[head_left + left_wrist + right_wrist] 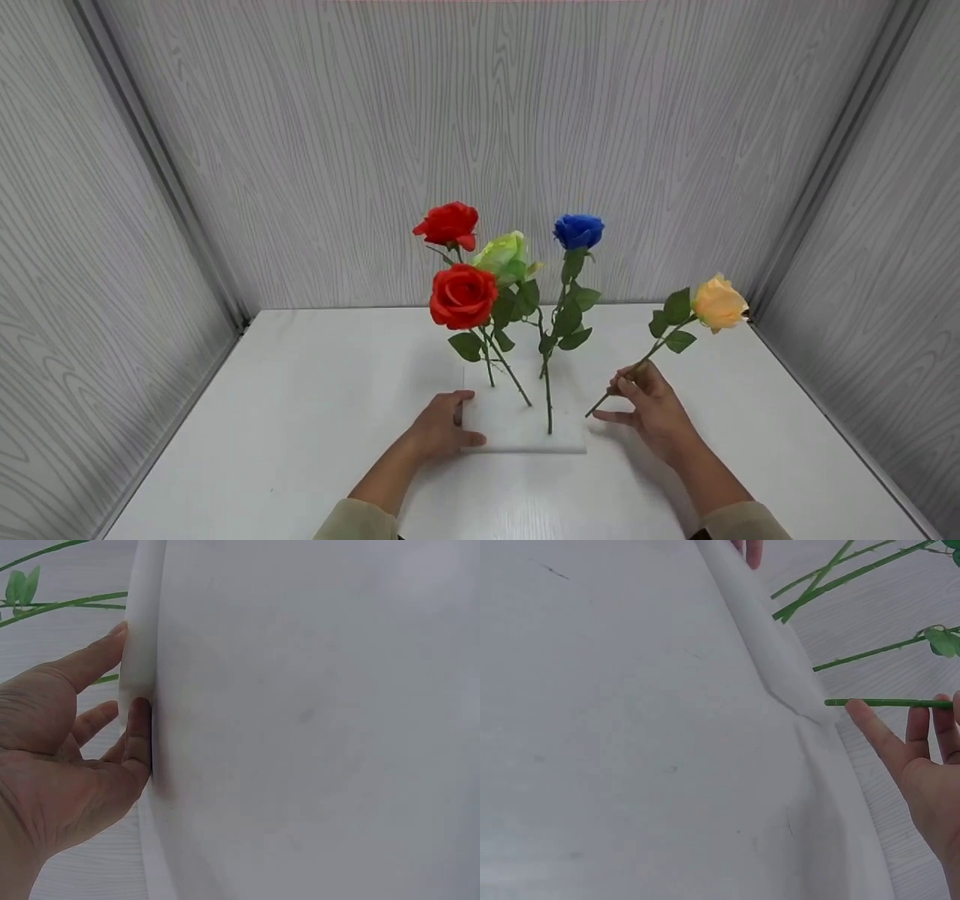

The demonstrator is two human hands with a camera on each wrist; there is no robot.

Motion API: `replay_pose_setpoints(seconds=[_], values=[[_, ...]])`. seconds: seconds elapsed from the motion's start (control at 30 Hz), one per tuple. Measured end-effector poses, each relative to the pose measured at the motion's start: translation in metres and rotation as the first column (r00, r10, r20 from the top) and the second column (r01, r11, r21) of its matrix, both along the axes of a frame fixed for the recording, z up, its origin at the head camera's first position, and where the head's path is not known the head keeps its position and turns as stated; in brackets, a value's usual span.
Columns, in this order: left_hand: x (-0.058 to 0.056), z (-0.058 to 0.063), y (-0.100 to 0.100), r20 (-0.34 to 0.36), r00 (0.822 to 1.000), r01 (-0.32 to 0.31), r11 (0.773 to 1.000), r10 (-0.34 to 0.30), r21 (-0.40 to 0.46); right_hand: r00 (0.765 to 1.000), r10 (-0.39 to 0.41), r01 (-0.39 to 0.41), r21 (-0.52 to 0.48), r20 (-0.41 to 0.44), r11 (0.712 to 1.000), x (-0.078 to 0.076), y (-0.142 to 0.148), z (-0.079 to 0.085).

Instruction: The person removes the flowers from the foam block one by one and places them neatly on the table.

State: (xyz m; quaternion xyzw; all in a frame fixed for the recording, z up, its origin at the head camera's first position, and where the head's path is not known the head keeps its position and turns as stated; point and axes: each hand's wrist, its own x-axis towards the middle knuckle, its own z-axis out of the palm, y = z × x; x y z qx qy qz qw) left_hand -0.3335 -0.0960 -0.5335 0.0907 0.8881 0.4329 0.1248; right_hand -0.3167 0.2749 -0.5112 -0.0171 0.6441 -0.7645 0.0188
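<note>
Head view: a person's two hands work over a white bench (322,375) walled at the back and sides by grey wood-grain panels (480,135). The right hand (651,411) pinches the thin green stem (658,345) of a peach rose (719,303), which is held tilted, its bloom up and outward to the right and its bare lower end pointing down toward the right edge of a white slab (517,439). Three green leaves (677,306) sit just below that bloom. The left hand (439,429) grips the slab at its left edge, thumb at the near corner and another finger farther back. Four stems stand in the slab at different slants, carrying a rear red rose (450,223), a front red rose (463,295), a pale green rose (504,253) and a blue rose (579,232); the green bloom is close behind the front red one, and the blue one stands apart to the right. In the right wrist view, the held stem's cut end lies just beside the slab's corner, with one digit stretched along near it. The left wrist view shows fingertips against the slab's side. Beige sleeves (358,521) cover both forearms near the bottom of the head view.
</note>
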Motion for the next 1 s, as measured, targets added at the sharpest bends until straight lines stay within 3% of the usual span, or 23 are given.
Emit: replay_pose_setpoints(seconds=[0.37, 0.67, 1.0], values=[[0.003, 0.002, 0.000, -0.014, 1.000, 0.004, 1.000, -0.004, 0.013, 0.999, -0.032, 0.036, 0.168, -0.027, 0.985, 0.004, 0.017, 0.004], [0.006, 0.003, 0.001, -0.011, 1.000, -0.005, 1.000, 0.005, -0.011, 0.999, -0.015, 0.027, 0.336, -0.041, 0.942, 0.007, 0.040, 0.012], [0.007, 0.004, 0.003, -0.013, 1.000, -0.007, 1.000, 0.007, -0.013, 0.999, -0.003, 0.020, 0.449, -0.039, 0.893, 0.008, 0.060, 0.013]])
